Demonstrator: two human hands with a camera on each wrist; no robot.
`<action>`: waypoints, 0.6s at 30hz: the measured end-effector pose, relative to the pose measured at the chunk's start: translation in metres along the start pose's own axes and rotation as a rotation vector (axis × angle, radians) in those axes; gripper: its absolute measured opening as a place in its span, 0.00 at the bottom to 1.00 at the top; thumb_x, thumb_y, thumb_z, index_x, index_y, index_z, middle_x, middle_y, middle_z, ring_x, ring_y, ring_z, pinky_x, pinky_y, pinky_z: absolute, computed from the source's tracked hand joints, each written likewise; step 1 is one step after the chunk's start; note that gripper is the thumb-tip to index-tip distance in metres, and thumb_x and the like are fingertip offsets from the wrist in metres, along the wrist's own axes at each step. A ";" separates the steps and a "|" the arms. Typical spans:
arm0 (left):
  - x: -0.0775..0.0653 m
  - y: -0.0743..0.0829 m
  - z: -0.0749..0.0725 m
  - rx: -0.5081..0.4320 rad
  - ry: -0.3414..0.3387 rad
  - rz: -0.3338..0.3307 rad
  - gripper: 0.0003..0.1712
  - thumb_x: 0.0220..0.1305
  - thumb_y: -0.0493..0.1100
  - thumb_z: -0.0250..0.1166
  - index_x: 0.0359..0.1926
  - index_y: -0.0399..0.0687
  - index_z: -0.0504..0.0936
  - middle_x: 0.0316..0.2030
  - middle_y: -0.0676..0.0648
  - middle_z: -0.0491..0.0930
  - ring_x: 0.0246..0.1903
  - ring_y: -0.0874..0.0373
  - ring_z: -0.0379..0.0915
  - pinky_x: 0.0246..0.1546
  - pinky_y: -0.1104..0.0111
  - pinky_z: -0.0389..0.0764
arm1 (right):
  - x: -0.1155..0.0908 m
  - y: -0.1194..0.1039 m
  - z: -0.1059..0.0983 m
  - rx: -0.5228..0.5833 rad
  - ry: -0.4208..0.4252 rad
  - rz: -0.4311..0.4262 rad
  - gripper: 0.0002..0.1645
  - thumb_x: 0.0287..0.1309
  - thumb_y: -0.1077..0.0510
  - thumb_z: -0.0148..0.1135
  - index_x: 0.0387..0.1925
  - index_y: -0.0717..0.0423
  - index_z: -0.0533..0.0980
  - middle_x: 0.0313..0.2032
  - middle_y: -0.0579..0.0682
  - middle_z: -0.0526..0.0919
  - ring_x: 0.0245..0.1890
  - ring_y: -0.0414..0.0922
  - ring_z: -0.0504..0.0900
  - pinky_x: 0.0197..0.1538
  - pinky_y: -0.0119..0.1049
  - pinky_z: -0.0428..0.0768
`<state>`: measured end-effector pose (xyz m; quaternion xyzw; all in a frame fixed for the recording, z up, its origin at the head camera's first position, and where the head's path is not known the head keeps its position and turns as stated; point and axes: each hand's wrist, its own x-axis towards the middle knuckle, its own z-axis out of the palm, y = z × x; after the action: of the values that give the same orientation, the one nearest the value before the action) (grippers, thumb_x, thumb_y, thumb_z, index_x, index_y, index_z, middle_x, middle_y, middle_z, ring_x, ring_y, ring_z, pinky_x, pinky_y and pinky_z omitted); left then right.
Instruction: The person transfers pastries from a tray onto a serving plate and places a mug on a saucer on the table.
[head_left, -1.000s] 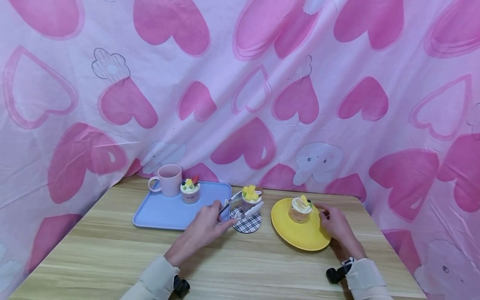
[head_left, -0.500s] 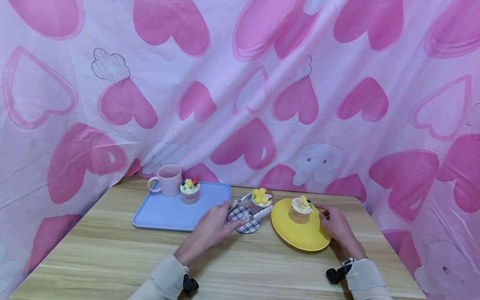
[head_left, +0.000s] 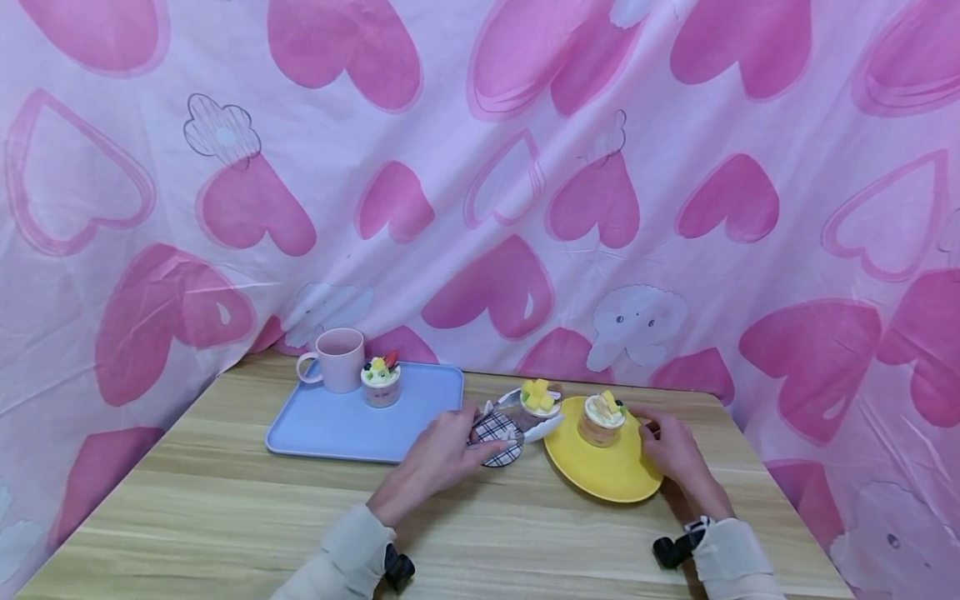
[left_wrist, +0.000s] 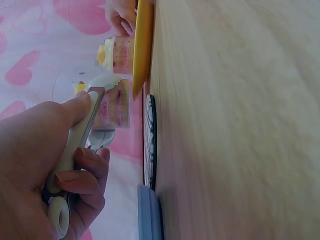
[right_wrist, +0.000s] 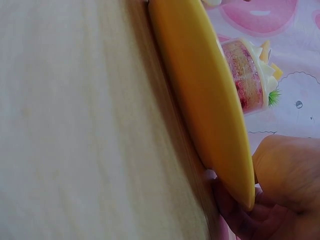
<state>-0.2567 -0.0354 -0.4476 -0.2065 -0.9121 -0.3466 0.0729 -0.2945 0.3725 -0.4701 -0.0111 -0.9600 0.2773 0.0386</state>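
The left hand (head_left: 442,452), in the head view, grips tongs (head_left: 543,430) clamped round a yellow-topped dessert cup (head_left: 539,402) between the checked coaster (head_left: 498,427) and the yellow plate (head_left: 611,475); the left wrist view shows that cup raised off the worktop (left_wrist: 230,120); in the right wrist view, the right hand (right_wrist: 287,180) pinches the plate's rim

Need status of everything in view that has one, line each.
Left hand: gripping tongs.
Tongs: closed round the middle dessert cup.
Middle dessert cup: roughly upright, raised off the table.
Right hand: pinching rim of yellow plate.
Yellow plate: bearing a dessert cup.
Plate's dessert cup: upright.
Blue tray: flat on table.
Tray's dessert cup: upright.
Pink mug: upright on tray; contents not visible.
Checked coaster: flat on table.
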 end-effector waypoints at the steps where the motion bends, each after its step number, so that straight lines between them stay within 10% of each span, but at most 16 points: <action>1: 0.001 0.001 0.001 -0.003 0.000 0.000 0.34 0.66 0.67 0.75 0.53 0.43 0.81 0.30 0.55 0.79 0.27 0.65 0.75 0.23 0.71 0.76 | 0.000 0.000 0.000 0.000 0.002 -0.003 0.27 0.78 0.65 0.51 0.74 0.57 0.75 0.45 0.62 0.85 0.41 0.53 0.80 0.38 0.38 0.78; 18: 0.008 0.009 0.014 -0.052 -0.046 0.038 0.30 0.68 0.67 0.73 0.48 0.46 0.82 0.27 0.56 0.78 0.22 0.66 0.71 0.19 0.70 0.74 | -0.001 0.000 -0.001 0.006 0.011 -0.020 0.26 0.77 0.66 0.52 0.72 0.59 0.76 0.44 0.63 0.85 0.40 0.53 0.80 0.38 0.40 0.79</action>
<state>-0.2594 -0.0172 -0.4506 -0.2333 -0.9001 -0.3641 0.0532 -0.2935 0.3730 -0.4695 -0.0027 -0.9590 0.2796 0.0466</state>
